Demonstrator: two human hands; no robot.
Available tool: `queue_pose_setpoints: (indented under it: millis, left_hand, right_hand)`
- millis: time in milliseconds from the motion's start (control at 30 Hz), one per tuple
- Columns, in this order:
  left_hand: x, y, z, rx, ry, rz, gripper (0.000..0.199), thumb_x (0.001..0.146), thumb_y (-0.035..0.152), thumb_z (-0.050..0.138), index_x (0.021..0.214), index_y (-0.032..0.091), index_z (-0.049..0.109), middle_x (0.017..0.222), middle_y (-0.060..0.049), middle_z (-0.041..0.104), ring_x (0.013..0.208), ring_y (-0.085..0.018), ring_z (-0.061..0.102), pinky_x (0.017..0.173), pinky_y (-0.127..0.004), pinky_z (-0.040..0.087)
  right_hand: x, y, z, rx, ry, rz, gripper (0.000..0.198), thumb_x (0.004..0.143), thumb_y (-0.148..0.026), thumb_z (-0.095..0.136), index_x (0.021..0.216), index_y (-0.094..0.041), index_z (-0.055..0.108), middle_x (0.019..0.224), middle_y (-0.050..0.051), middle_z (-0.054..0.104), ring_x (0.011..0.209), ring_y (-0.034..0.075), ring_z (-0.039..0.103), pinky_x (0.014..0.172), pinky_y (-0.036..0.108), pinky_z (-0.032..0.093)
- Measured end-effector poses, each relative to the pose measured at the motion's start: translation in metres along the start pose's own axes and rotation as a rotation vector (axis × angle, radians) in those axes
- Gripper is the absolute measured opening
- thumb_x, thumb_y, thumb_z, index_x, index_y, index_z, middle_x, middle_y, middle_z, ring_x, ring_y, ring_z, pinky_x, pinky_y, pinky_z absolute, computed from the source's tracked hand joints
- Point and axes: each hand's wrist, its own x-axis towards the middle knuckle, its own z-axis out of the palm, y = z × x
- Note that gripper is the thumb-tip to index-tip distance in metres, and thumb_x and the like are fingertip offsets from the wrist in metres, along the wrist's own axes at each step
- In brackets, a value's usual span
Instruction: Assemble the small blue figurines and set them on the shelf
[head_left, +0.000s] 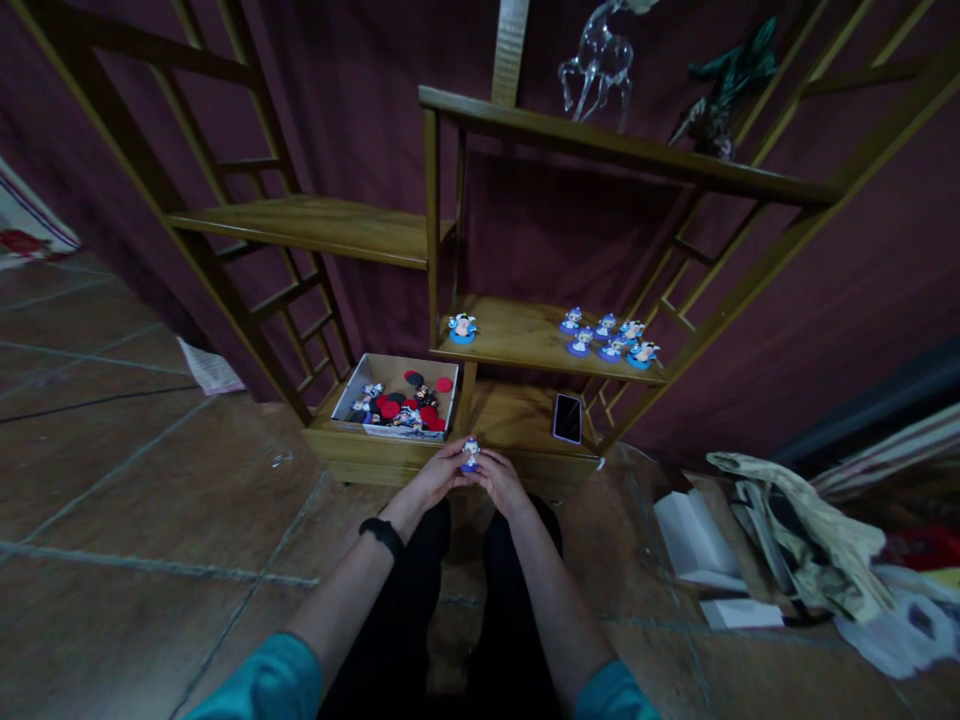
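Note:
Between my two hands is a small figurine [470, 455] with a purple top, a white body and a purple base, held upright in front of the shelf unit. My left hand [439, 474] grips it from the left, and my right hand [499, 477] closes on it from the right. Behind my left hand stands an open cardboard box [339, 408] with jumbled figurines and red and black discs. On the middle shelf [510, 330], several purple-and-white and blue figurines [606, 325] stand grouped at the right. One blue-based figurine [462, 328] stands apart at that shelf's left end.
A phone [568, 418] lies on the lower shelf at the right. Up on the top shelf [637, 145] are a clear deer ornament [600, 60] and a dark green statue [727, 90]. White boxes [697, 540], a pale cloth [817, 540] and a plastic bag [900, 625] lie on the floor.

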Motion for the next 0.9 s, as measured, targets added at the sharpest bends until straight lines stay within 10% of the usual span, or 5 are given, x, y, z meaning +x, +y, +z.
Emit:
queue_pose_setpoints:
  millis: [900]
  left_hand:
    - [0.015, -0.003, -0.002, -0.013, 0.235, -0.028, 0.011, 0.07, 0.003, 0.065, 0.077, 0.009, 0.061, 0.069, -0.008, 0.068, 0.062, -0.015, 0.067, 0.066, -0.029, 0.057]
  right_hand:
    - [0.007, 0.001, -0.014, 0.008, 0.19, -0.173, 0.024, 0.059, -0.033, 0.075, 0.078, -0.021, 0.064, 0.082, 0.0, 0.069, 0.076, 0.013, 0.063, 0.071, 0.026, 0.049]
